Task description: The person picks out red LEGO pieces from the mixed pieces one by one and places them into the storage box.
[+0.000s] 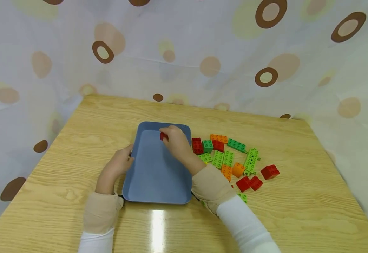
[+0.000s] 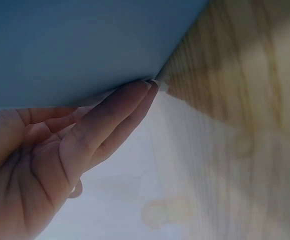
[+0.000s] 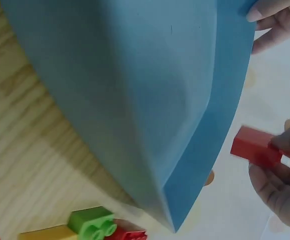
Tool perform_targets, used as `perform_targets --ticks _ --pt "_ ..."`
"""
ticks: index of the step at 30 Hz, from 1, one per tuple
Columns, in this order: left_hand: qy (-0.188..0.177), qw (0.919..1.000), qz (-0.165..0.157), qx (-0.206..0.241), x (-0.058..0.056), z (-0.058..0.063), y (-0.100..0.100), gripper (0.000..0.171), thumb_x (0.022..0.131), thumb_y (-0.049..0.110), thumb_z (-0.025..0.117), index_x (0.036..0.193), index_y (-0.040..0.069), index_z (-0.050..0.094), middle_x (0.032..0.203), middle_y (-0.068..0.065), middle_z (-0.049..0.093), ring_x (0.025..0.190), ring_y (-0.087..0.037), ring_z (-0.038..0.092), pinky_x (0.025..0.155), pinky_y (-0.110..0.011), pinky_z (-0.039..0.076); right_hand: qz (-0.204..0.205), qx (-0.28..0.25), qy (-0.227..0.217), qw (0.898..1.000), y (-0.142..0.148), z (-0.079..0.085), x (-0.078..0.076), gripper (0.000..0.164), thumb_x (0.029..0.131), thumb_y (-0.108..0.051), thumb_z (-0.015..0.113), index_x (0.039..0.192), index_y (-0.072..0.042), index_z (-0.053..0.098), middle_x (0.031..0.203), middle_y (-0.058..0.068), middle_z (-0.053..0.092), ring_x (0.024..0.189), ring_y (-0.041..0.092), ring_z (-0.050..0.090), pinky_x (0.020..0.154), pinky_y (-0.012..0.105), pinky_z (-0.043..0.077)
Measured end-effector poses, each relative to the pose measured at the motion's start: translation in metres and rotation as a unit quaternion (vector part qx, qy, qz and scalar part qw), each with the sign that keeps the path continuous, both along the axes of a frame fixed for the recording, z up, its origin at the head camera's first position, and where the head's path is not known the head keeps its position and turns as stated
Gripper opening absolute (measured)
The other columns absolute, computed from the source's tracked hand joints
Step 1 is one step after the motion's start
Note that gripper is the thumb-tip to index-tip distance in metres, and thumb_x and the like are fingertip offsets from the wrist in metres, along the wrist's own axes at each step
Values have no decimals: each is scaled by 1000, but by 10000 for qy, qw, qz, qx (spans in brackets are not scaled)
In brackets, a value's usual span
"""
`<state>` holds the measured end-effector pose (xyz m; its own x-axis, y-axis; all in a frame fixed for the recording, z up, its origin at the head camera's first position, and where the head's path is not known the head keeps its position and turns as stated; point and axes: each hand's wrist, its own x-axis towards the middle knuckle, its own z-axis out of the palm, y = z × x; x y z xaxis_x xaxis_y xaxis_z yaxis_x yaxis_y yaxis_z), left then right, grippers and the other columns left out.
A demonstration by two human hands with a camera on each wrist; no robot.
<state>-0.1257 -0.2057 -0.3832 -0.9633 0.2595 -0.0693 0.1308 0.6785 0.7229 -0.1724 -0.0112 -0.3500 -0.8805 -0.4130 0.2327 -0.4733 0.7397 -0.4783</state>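
My right hand (image 1: 177,142) pinches a red toy brick (image 3: 255,144) between thumb and fingers, above the far part of a shallow blue-grey tray (image 1: 157,175). In the head view only a little of that brick shows past the fingertips. My left hand (image 1: 121,162) grips the tray's left side. In the left wrist view its fingers (image 2: 116,112) lie along the tray's outside. The right wrist view shows its thumb at the rim. Inside the tray I see only bare bottom, though the right hand covers part of it.
Right of the tray lie several loose toy bricks: a light green plate (image 1: 218,159), an orange brick (image 1: 238,169), a dark green brick (image 1: 207,146) and a red brick (image 1: 269,172). My right forearm hides some. The wooden table (image 1: 301,211) meets a dotted curtain (image 1: 184,52) behind.
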Motion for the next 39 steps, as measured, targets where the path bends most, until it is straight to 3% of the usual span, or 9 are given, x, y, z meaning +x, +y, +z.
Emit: perform_targets --ticks 4,13,24,39 --pt "90 10000 17 -39 0 -1 -3 45 83 -7 41 128 -8 33 112 -34 50 100 -41 49 75 -45 48 254 75 -16 9996 -11 3 -1 25 82 -1 53 106 -3 61 95 14 60 80 20 53 62 22 45" --pt "-58 9999 -65 -87 -1 -1 1 48 84 -6 42 128 -12 28 117 -35 46 102 -40 48 79 -44 46 300 -18 -197 9994 -30 7 -9 28 83 -1 50 109 -3 59 102 14 60 77 17 51 57 20 42" --pt "-321 9995 -29 29 3 -3 8 48 85 -4 43 130 -11 26 114 -33 49 100 -38 50 76 -42 48 214 206 -698 9971 -39 -19 -21 28 82 0 53 109 -1 59 106 15 61 90 21 54 69 26 45" --pt "-380 9992 62 92 2 0 3 48 86 -3 42 131 -9 26 117 -32 48 102 -38 48 78 -42 47 205 484 -747 9958 -48 -36 -35 29 81 0 55 110 -4 59 106 13 61 97 23 54 78 31 46"
